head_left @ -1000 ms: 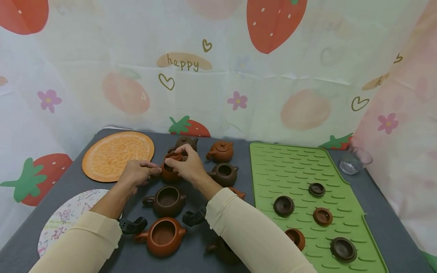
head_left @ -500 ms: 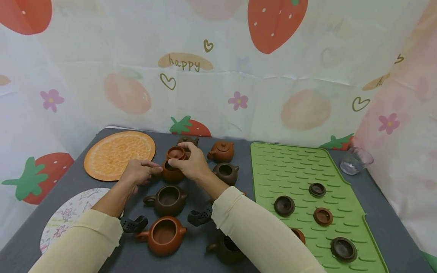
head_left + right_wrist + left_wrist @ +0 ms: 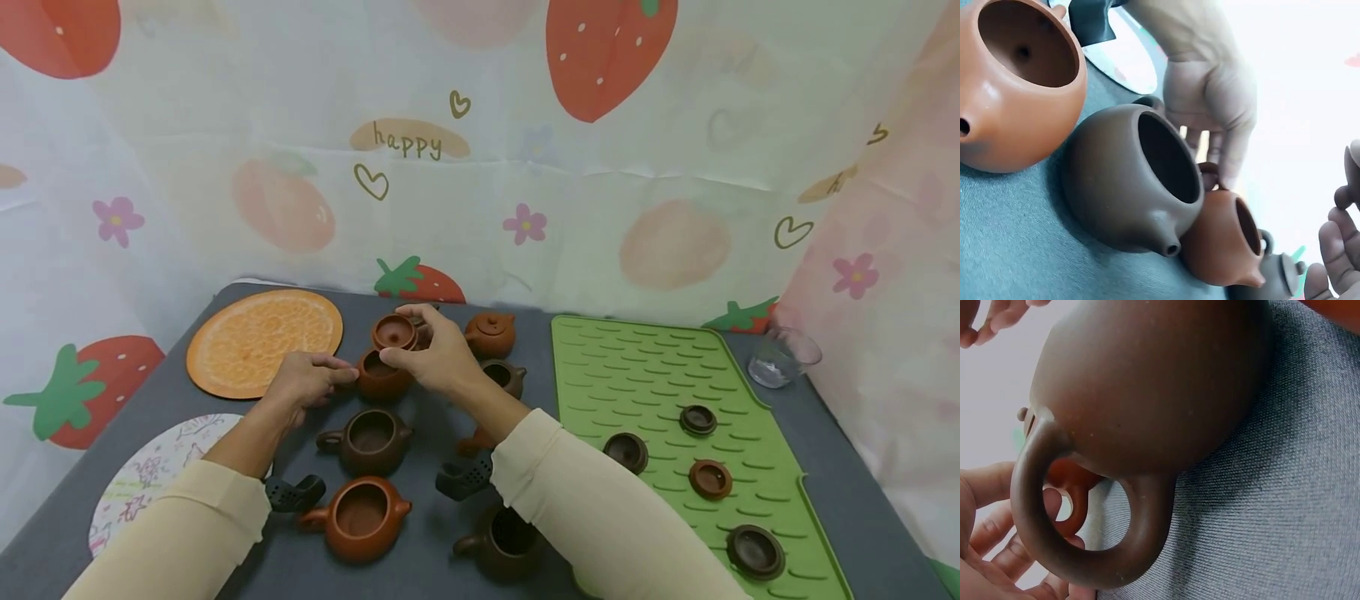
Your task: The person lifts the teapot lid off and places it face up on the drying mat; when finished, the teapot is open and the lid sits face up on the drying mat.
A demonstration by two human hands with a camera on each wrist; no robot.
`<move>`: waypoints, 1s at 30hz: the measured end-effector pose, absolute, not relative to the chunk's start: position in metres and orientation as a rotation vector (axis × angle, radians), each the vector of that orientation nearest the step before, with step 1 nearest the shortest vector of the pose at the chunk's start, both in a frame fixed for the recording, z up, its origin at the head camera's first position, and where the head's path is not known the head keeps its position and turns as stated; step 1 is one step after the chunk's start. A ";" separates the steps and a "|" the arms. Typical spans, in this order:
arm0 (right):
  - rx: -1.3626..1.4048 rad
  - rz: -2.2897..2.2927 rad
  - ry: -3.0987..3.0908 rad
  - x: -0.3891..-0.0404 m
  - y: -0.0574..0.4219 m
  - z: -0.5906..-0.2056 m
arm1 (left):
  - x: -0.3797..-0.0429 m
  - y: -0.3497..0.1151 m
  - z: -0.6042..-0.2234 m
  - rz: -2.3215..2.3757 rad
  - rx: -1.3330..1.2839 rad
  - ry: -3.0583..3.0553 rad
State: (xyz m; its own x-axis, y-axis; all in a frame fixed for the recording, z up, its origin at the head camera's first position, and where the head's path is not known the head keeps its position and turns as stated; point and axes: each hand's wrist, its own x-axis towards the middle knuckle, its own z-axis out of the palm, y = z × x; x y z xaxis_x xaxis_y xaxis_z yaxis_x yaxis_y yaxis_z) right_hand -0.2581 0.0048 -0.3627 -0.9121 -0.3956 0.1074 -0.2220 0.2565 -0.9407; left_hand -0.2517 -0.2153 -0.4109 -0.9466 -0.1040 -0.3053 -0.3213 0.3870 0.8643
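Note:
A reddish-brown clay teapot (image 3: 381, 379) stands with its mouth uncovered, behind a dark brown teapot (image 3: 372, 442). My left hand (image 3: 303, 383) pinches its handle from the left; the right wrist view shows the thumb at the loop and fingers behind it. Just above and behind the mouth, my right hand (image 3: 438, 354) pinches a reddish-brown teapot lid (image 3: 395, 332) by its edge, the hollow underside turned toward me. In the right wrist view only the fingers (image 3: 1335, 247) and a dark edge of the lid show. The dark brown teapot fills much of the left wrist view.
An orange teapot (image 3: 362, 518) and another dark teapot (image 3: 504, 546) stand nearest. A lidded teapot (image 3: 491, 335) is at the back. Several lids, including a dark lid (image 3: 755, 551), lie on a green mat (image 3: 622, 358). A glass cup (image 3: 782, 358) and orange round mat (image 3: 262, 342) flank them.
My right hand has drawn slightly right and back, tilting the lid until its hollow underside shows and the pot's mouth comes into view. My left hand has kept its place at the handle.

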 end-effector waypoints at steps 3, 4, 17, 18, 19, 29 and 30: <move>-0.601 -1.700 2.400 -0.254 0.011 -0.356 | -0.252 -0.215 -0.412 1.585 -0.383 2.445; -0.613 -1.691 2.412 -0.253 0.013 -0.354 | -0.252 -0.215 -0.412 1.583 -0.387 2.446; -0.777 -1.628 2.478 -0.245 0.044 -0.334 | -0.252 -0.215 -0.413 1.592 -0.395 2.434; -0.781 -1.621 2.481 -0.244 0.046 -0.333 | -0.252 -0.215 -0.413 1.593 -0.397 2.435; -0.783 -1.613 2.484 -0.243 0.048 -0.331 | -0.252 -0.215 -0.413 1.592 -0.398 2.438; -0.788 -1.536 2.498 -0.234 0.075 -0.318 | -0.250 -0.214 -0.413 1.595 -0.398 2.452; -0.799 -1.544 2.497 -0.234 0.079 -0.317 | -0.250 -0.214 -0.413 1.597 -0.397 2.451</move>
State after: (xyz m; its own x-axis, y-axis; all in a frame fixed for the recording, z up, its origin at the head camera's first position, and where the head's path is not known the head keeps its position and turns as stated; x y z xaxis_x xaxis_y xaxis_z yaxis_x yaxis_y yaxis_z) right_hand -0.2342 0.0788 -0.3173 -0.8576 -0.4800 0.1847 -0.3798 0.3488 -0.8568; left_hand -0.2502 -0.2136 -0.4128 -0.9463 -0.1199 -0.3001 -0.3229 0.3840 0.8650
